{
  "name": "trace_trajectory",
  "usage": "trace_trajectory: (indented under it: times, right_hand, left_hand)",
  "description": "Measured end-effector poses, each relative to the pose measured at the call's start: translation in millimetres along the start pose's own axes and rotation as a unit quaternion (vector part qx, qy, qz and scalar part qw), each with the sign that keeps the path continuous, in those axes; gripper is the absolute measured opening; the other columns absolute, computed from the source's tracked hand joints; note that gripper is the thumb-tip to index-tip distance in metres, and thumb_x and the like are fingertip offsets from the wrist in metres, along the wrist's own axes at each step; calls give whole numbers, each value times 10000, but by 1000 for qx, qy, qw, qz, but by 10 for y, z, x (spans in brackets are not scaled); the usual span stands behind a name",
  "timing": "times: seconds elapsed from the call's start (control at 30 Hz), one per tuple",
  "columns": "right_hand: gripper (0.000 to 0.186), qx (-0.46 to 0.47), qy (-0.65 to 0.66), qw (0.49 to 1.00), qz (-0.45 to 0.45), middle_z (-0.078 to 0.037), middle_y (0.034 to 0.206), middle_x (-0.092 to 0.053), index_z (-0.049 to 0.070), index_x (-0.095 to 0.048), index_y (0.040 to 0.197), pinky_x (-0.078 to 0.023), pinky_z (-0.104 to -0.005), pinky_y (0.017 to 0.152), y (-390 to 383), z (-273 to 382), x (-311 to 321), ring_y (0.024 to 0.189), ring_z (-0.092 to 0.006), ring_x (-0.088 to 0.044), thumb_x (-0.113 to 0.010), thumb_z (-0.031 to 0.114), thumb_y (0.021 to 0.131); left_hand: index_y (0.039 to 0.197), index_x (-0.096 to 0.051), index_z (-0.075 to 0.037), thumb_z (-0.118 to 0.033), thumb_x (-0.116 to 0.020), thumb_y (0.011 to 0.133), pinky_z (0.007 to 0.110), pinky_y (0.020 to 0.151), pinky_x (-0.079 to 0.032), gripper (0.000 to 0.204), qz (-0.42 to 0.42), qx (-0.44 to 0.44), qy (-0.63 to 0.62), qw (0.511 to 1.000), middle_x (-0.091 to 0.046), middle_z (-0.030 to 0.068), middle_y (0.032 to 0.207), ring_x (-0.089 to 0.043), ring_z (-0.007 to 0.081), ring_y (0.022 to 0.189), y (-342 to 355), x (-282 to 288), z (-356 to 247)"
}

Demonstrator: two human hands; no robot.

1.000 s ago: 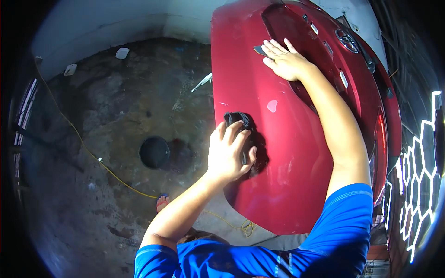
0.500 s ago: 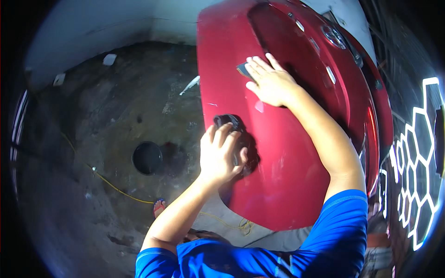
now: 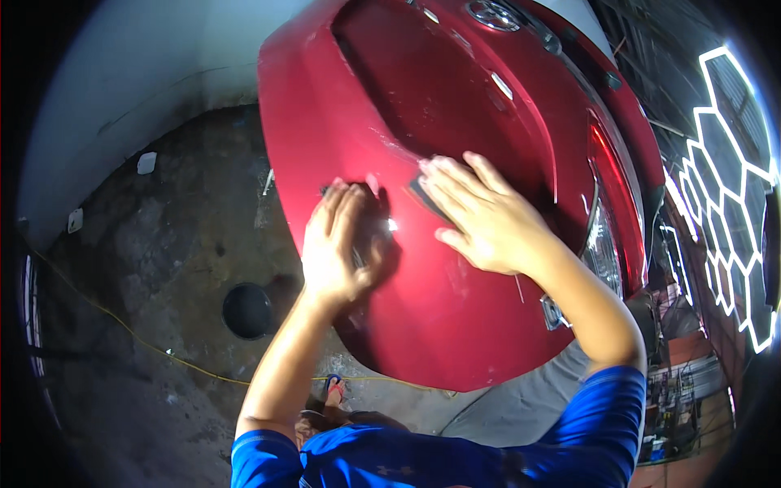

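Note:
A red car bumper (image 3: 415,301) curves out beneath both my hands. Flat on its surface, my right hand (image 3: 484,215) presses a dark grey sheet with a brown edge, which looks like sandpaper (image 3: 426,200), under its fingers; the thumb is spread to the side. Nearer the bumper's left edge, my left hand (image 3: 338,244) is curled over a black item that looks like a cloth (image 3: 327,190). Most of that item is hidden by the fingers and their shadow. The two hands are apart.
On the wet-looking floor to the left stands a black bucket (image 3: 246,311). A yellow cord (image 3: 199,370) runs across the floor towards my foot (image 3: 334,390). Bright hexagonal lights (image 3: 720,195) hang at the right, above shelves (image 3: 675,398) of small items.
The bumper has swung left in view, with more of the tail light showing. My right hand has moved lower with the sandpaper, and both hands are closer together.

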State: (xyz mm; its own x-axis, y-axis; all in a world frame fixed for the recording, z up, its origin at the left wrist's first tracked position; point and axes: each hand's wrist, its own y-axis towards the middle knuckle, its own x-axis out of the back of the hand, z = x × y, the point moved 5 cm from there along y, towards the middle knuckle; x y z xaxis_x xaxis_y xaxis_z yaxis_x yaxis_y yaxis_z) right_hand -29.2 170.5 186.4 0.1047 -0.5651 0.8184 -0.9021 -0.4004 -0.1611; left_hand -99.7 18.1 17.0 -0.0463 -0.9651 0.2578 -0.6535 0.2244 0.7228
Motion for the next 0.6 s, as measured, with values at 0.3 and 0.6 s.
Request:
trace_trajectory:
  times: [0.3, 0.6]
  right_hand:
    - [734, -171, 581, 795, -41, -144, 1703, -399, -9, -330, 1654, -189, -499, 1313, -1530, 276, 245, 1598, -281, -341, -506, 364, 1047]
    - [791, -130, 774, 355, -508, -231, 1728, -276, -64, -224, 1663, -65, -661, 1307, -3172, 909, -265, 1614, -396, -242, -472, 381, 1059]
  left_hand:
    - [1250, -692, 5, -185, -702, 871, 534, 1143, -456, 424, -75, -75, 16, 994, -706, 201, 1300, -647, 405, 1263, 788, -215, -634]
    - [1046, -716, -41, -273, -764, 780, 475, 949, -543, 357, 116, -248, -131, 953, -708, 127, 1102, -674, 359, 1066, 626, -1039, -2310]
